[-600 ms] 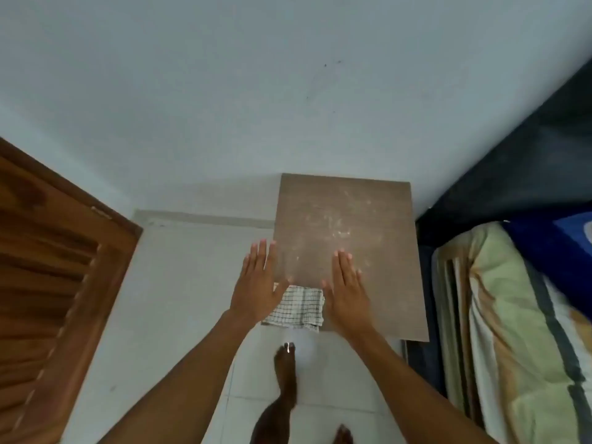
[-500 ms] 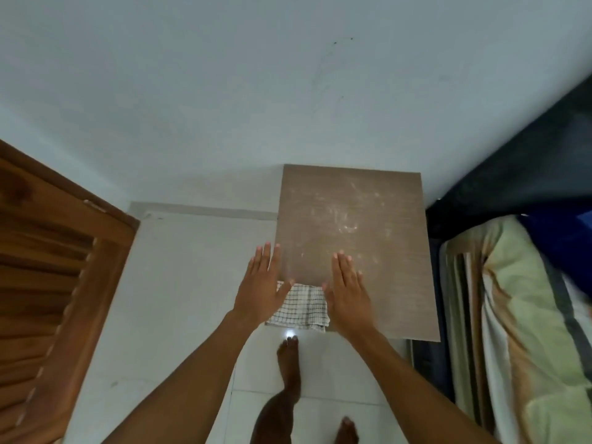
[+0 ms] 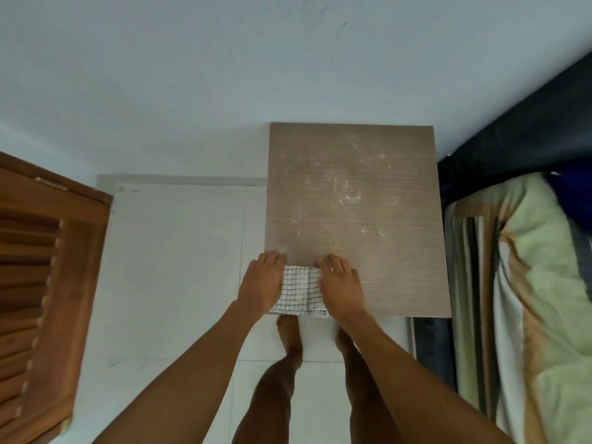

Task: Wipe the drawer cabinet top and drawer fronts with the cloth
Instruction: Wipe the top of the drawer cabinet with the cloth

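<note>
The drawer cabinet top (image 3: 352, 203) is a brown wood-grain rectangle seen from above, with pale dusty smears across its middle. A white cloth with a dark check pattern (image 3: 299, 291) lies at the front left corner of the top, its near edge hanging slightly past the front. My left hand (image 3: 261, 286) rests on the cloth's left side, fingers curled down at its far edge. On the cloth's right side my right hand (image 3: 339, 286) does the same. The drawer fronts are hidden below the top.
A bed with a pale green and cream cover (image 3: 525, 299) stands close on the right, a dark headboard (image 3: 512, 123) behind it. A brown louvred wooden door (image 3: 41, 283) is on the left. White tiled floor (image 3: 166, 267) lies left of the cabinet, my bare feet at its front.
Both hands have come down from flat and raised above the front edge onto the two sides of the cloth, fingers now curled. The camera view has shifted closer to the cabinet.
</note>
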